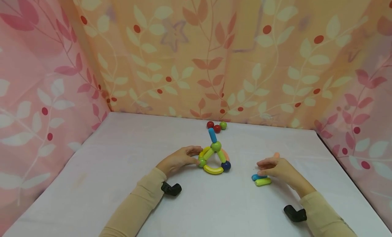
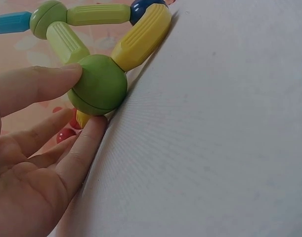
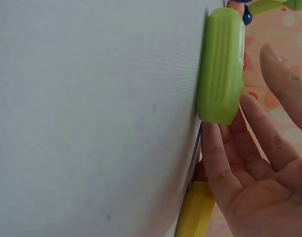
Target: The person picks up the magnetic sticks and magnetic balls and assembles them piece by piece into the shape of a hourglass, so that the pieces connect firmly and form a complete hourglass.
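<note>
My left hand [image 1: 179,159] pinches a light-green ball [image 2: 99,85] at the left corner of a toy built of balls and rods. Curved yellow rods [image 1: 213,170] run from that ball, one of them to a dark-blue ball [image 1: 226,166]. Straight green rods [image 2: 99,15] rise to a green top ball [image 1: 216,146], where a blue rod [image 1: 212,135] points upward. Over on the right, my right hand [image 1: 280,170] hovers with loosely extended fingers beside a loose lime-green rod [image 3: 221,66] and a blue rod [image 1: 259,177]. Its thumb stands apart from the rod.
Two red balls [image 1: 217,128] and a green ball [image 1: 223,125] lie at the back of the white-covered table [image 1: 214,209]. A peach piece [image 1: 277,155] shows behind my right hand. A yellow piece [image 3: 196,210] lies beneath it. Patterned cloth [image 1: 196,60] encloses the back and sides.
</note>
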A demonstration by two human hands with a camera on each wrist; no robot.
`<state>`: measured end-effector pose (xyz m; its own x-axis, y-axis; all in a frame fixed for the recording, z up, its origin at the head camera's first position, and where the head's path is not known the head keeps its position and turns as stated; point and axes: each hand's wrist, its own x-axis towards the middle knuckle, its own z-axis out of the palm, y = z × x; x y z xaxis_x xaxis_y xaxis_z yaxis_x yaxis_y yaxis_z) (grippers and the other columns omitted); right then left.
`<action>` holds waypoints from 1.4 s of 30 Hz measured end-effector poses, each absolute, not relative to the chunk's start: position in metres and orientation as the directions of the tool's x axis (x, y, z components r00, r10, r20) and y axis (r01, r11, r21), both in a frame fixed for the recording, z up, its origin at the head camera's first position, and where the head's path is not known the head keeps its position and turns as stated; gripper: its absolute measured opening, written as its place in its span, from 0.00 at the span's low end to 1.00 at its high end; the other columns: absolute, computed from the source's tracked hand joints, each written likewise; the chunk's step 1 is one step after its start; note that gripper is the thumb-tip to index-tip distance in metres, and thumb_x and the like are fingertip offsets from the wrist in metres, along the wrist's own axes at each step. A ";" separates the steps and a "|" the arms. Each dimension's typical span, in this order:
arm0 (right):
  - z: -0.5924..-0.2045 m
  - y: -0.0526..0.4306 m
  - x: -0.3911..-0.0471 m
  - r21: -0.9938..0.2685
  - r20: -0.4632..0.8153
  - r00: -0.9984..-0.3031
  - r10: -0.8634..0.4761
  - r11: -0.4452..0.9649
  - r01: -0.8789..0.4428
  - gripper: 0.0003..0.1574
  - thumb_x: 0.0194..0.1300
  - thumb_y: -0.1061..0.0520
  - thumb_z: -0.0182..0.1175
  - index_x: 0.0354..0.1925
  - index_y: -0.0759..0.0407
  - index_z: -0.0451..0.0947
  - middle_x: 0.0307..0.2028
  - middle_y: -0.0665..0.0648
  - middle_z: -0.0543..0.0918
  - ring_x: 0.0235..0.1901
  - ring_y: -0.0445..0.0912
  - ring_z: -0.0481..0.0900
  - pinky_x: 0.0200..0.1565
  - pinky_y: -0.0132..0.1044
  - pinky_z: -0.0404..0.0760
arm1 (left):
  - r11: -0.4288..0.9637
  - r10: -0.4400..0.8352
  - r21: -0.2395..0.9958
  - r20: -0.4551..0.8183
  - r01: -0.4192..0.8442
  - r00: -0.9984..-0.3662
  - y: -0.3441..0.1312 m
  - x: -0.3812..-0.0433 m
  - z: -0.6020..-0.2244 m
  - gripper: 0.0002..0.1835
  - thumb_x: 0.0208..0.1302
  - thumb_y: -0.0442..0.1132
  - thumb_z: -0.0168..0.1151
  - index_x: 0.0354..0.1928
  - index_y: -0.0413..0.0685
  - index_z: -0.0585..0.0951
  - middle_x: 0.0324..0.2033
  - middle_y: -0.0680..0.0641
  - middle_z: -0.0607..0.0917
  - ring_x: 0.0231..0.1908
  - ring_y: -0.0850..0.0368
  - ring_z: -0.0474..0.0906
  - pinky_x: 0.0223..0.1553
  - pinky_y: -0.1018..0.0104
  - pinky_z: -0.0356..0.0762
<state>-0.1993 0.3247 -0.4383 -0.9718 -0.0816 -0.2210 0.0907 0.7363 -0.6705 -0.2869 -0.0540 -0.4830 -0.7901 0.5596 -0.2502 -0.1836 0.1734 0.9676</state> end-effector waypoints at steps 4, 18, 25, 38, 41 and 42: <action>-0.440 0.324 -0.201 -0.674 -0.229 -0.969 -0.096 0.734 0.086 0.35 0.57 0.44 0.73 0.57 0.63 0.81 0.53 0.61 0.86 0.62 0.59 0.74 0.63 0.56 0.73 | 0.175 0.557 0.967 -0.252 -0.184 -0.792 -0.054 -0.285 -0.483 0.35 0.62 0.31 0.67 0.71 0.43 0.67 0.72 0.43 0.68 0.74 0.45 0.60 0.72 0.51 0.65; -0.438 0.316 -0.210 -0.603 -0.232 -0.959 -0.161 0.798 0.012 0.26 0.56 0.45 0.73 0.49 0.58 0.86 0.44 0.54 0.86 0.47 0.46 0.78 0.49 0.37 0.75 | 0.186 0.549 0.967 -0.250 -0.175 -0.798 -0.055 -0.286 -0.482 0.35 0.61 0.31 0.68 0.70 0.44 0.68 0.72 0.44 0.68 0.74 0.46 0.60 0.72 0.52 0.65; -0.436 0.311 -0.214 -0.537 -0.276 -0.951 -0.140 0.843 0.031 0.19 0.53 0.49 0.75 0.44 0.54 0.88 0.42 0.52 0.88 0.46 0.48 0.77 0.46 0.36 0.72 | 0.165 0.549 0.967 -0.252 -0.193 -0.797 -0.054 -0.286 -0.483 0.35 0.61 0.31 0.67 0.70 0.44 0.67 0.71 0.43 0.69 0.74 0.47 0.60 0.72 0.52 0.65; -0.420 0.265 -0.238 -0.691 -0.247 -0.950 -0.190 0.722 0.035 0.19 0.61 0.50 0.70 0.47 0.58 0.83 0.43 0.54 0.86 0.44 0.46 0.78 0.52 0.43 0.80 | 0.157 0.529 0.966 -0.259 -0.207 -0.808 -0.054 -0.286 -0.485 0.34 0.61 0.31 0.68 0.69 0.44 0.68 0.70 0.44 0.70 0.72 0.47 0.63 0.72 0.52 0.66; -0.410 0.249 -0.243 -0.755 -0.170 -0.970 -0.174 0.656 0.014 0.21 0.64 0.51 0.68 0.52 0.61 0.79 0.47 0.58 0.86 0.46 0.46 0.81 0.57 0.47 0.81 | 0.151 0.531 0.966 -0.257 -0.208 -0.808 -0.053 -0.286 -0.485 0.34 0.61 0.31 0.68 0.69 0.45 0.69 0.70 0.43 0.70 0.72 0.48 0.63 0.72 0.52 0.66; -0.406 0.243 -0.244 -0.781 -0.135 -0.978 -0.161 0.624 0.005 0.23 0.65 0.52 0.67 0.53 0.63 0.78 0.48 0.60 0.85 0.46 0.45 0.82 0.58 0.47 0.81 | 0.148 0.528 0.966 -0.259 -0.213 -0.809 -0.053 -0.286 -0.485 0.34 0.60 0.31 0.69 0.69 0.45 0.69 0.70 0.44 0.71 0.72 0.48 0.63 0.72 0.52 0.65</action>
<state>-0.2444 0.2425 -0.4055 -0.9777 -0.1613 -0.1347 0.0046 0.6242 -0.7812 -0.2859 -0.0531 -0.4854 -0.8085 0.5283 -0.2593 -0.2127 0.1485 0.9658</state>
